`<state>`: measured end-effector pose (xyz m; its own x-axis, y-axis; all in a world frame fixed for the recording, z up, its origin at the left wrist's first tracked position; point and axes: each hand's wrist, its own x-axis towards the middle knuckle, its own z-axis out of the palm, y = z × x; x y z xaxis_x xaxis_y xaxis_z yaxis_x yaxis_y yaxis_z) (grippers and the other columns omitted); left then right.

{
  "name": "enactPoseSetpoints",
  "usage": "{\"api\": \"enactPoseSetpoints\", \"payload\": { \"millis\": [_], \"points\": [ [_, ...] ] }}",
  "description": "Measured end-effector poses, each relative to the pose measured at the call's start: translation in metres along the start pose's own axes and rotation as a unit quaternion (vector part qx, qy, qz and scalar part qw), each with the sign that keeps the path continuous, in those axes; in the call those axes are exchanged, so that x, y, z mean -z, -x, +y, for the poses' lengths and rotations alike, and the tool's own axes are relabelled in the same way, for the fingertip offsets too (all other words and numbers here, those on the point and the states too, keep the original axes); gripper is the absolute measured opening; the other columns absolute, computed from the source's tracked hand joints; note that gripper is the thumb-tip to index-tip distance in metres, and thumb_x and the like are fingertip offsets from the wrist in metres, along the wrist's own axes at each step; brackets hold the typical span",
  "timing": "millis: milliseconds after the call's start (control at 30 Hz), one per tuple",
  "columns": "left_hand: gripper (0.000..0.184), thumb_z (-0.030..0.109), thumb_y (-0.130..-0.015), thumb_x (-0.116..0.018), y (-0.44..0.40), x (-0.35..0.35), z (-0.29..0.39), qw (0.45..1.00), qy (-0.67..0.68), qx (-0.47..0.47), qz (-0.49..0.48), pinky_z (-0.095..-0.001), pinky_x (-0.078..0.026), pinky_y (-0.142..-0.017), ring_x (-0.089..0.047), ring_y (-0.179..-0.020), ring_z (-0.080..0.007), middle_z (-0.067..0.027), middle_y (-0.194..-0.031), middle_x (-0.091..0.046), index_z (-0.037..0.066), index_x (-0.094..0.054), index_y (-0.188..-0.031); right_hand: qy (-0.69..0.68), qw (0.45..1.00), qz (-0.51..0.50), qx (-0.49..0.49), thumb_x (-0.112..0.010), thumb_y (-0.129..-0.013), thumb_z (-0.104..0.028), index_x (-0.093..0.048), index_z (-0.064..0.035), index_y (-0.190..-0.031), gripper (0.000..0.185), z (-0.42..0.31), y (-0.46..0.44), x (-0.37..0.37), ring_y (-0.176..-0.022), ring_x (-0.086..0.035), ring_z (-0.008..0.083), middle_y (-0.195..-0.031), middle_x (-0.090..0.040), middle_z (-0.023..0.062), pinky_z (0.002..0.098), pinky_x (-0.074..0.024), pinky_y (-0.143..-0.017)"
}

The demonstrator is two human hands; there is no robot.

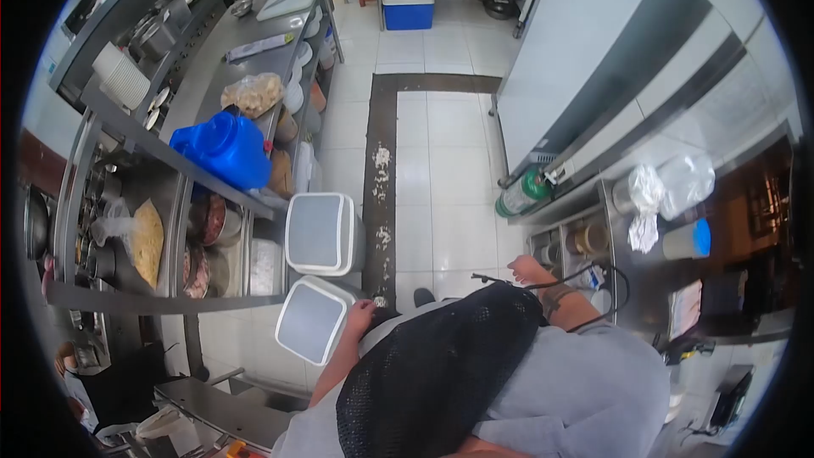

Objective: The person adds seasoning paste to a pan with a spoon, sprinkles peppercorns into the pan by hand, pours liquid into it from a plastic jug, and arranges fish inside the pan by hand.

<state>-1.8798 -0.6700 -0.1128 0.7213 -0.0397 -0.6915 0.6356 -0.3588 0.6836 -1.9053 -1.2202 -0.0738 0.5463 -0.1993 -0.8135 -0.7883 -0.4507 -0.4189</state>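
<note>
Near my waist on the left, my left hand (362, 314) hangs beside the nearer lidded white bucket (312, 320), its fingers loosely bent and holding nothing visible. Another white bucket with a grey lid (320, 233) stands just beyond it. On the other side, my right hand (526, 270) is held out over the floor by the right counter, relaxed and with nothing visible in it. A black cord (585, 271) runs across the tattooed right forearm. Black mesh cloth (441, 356) covers the front of my grey shirt.
At left, a steel counter (199, 85) bears a blue jug (222, 148) and a bag of food (253, 95). A green gas cylinder (523, 192) stands on the right. Foil-covered containers (640, 191) sit on the right counter. A blue cooler (408, 13) lies ahead.
</note>
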Motion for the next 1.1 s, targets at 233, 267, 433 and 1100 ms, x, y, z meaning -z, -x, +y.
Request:
{"api": "enactPoseSetpoints", "payload": {
  "millis": [233,267,433,1100],
  "points": [
    [0.032,0.029,-0.087,-0.068,-0.073,0.022,0.063,0.987,-0.153,-0.045,0.02,-0.0389,-0.053,-0.083,-0.069,-0.095,-0.0273,-0.0158,-0.104,-0.072,0.003,-0.072,-0.106,-0.039,0.999,-0.003,0.037,-0.064,-0.088,-0.026,-0.064,0.0033,-0.093,0.03,-0.092,-0.04,0.023,-0.06,-0.065,0.0224,-0.079,-0.067,0.0142,0.0356,-0.0528,-0.049],
    [0.03,0.03,-0.087,-0.066,-0.094,0.025,0.042,0.988,-0.148,-0.043,0.007,-0.0401,-0.053,-0.084,-0.069,-0.097,-0.0288,-0.0168,-0.101,-0.071,0.004,-0.073,-0.102,-0.025,0.998,-0.013,0.047,-0.065,-0.088,-0.027,-0.065,0.0032,-0.095,0.031,-0.106,-0.05,0.021,-0.061,-0.066,0.0226,-0.081,-0.067,0.014,0.0354,-0.0532,-0.05],
    [0.025,0.028,-0.089,-0.059,-0.173,0.052,0.018,0.884,-0.435,-0.068,-0.159,-0.0475,-0.055,-0.067,-0.069,-0.078,-0.0326,-0.0176,-0.083,-0.069,0.007,-0.072,-0.089,0.085,0.99,-0.022,0.109,-0.067,-0.084,-0.028,-0.07,-0.0022,-0.097,0.03,-0.17,-0.113,0.033,-0.078,-0.07,0.0289,-0.088,-0.07,0.0153,0.0398,-0.0568,-0.068],
    [0.025,0.025,-0.089,-0.065,-0.605,0.065,0.643,0.984,-0.117,-0.135,-0.021,-0.0354,-0.052,-0.069,-0.064,-0.072,-0.0172,-0.0083,-0.082,-0.068,0.005,-0.068,-0.103,0.245,0.942,0.029,0.227,-0.068,-0.077,-0.028,-0.07,-0.0073,-0.09,0.024,-0.278,-0.337,0.192,-0.079,-0.068,0.0298,-0.082,-0.069,0.0139,0.0436,-0.0543,-0.072]
  ]
}}
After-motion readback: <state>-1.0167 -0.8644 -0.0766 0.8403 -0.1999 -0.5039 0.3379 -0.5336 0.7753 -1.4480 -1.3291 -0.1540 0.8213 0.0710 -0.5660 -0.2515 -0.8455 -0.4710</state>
